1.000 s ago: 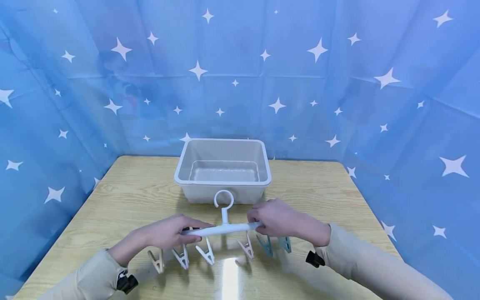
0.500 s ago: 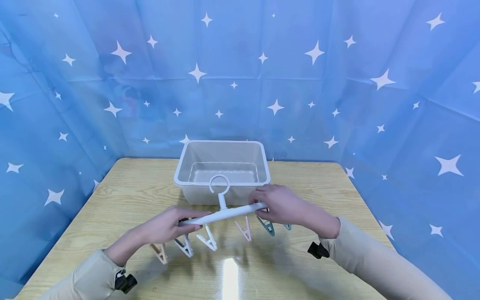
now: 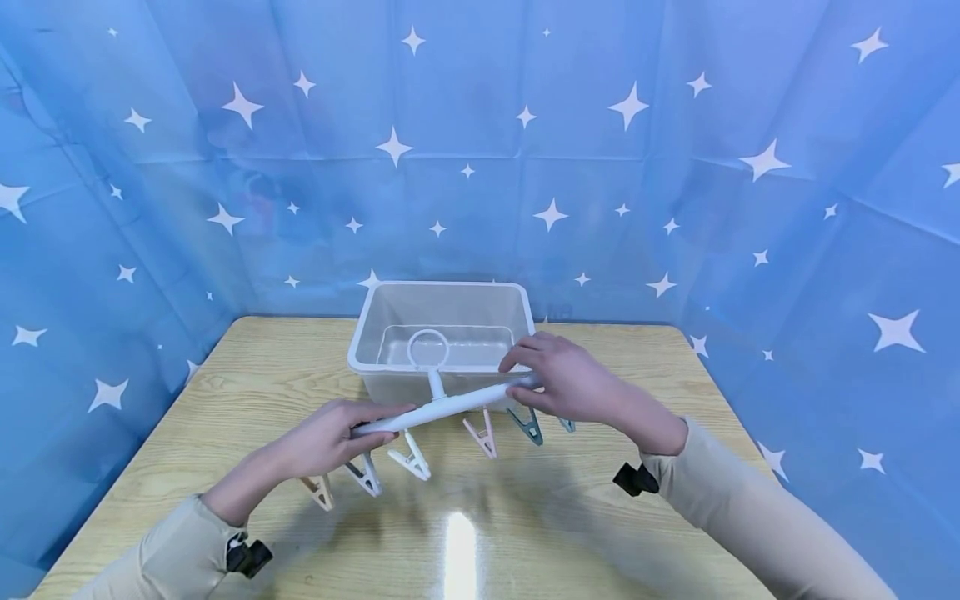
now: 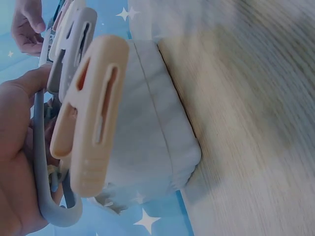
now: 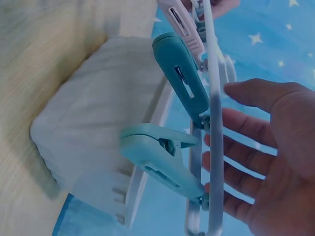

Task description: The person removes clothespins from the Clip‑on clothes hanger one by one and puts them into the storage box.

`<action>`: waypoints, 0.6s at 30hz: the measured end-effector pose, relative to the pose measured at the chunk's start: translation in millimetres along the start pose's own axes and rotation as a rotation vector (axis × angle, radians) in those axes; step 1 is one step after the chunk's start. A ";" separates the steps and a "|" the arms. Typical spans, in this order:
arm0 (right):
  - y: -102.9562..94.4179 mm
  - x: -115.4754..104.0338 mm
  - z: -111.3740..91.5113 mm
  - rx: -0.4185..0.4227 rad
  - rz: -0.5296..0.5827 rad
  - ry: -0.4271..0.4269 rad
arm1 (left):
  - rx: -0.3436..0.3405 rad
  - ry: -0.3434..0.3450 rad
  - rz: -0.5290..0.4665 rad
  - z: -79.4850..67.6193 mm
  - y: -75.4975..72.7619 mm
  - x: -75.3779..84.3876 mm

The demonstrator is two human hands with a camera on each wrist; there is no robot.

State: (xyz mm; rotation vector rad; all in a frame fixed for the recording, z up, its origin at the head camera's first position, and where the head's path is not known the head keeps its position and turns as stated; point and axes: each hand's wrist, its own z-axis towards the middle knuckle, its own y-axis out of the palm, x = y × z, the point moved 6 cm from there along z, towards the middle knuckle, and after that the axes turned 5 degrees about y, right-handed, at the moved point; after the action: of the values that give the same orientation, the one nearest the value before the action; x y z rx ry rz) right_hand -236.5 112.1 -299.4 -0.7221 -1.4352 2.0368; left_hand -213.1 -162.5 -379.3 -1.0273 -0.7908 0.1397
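Observation:
A white clip hanger with a round hook hangs above the table, tilted with its right end higher. My left hand grips its left end, fingers over the bar and thumb below. A beige clip dangles under that hand. At the raised end, my right hand has loosened, its fingers fairly straight beside the bar. The right wrist view shows those fingers with tips at the bar, thumb stretched towards it. A pink clip, a dark teal clip and a light teal clip hang nearby.
Behind the hanger a grey plastic basin stands on the wooden table; the hook overlaps its front rim in the head view. A blue curtain with white stars surrounds the table's back and sides.
Both hands have raised the hanger and moved it towards the basin, its right end rising more. The right hand's fingers have loosened from the bar.

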 end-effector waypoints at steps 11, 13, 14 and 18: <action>-10.6 17.0 8.6 0.028 0.085 0.087 | 0.073 -0.004 0.070 -0.9 -11.9 -3.1; -12.5 19.9 9.0 0.037 0.091 0.107 | 0.085 -0.001 0.078 -1.0 -13.2 -4.0; -13.8 21.6 9.0 0.043 0.098 0.119 | 0.091 0.001 0.082 -1.2 -13.9 -4.5; -20.6 29.3 8.7 0.071 0.138 0.176 | 0.124 0.007 0.090 -2.5 -17.5 -7.0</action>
State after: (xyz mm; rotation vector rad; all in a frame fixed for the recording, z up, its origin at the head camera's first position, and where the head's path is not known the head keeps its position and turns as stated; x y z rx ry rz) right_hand -260.8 132.5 -280.7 -0.9677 -1.2379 2.0581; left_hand -220.8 -176.9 -369.5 -0.9454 -0.7209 0.2596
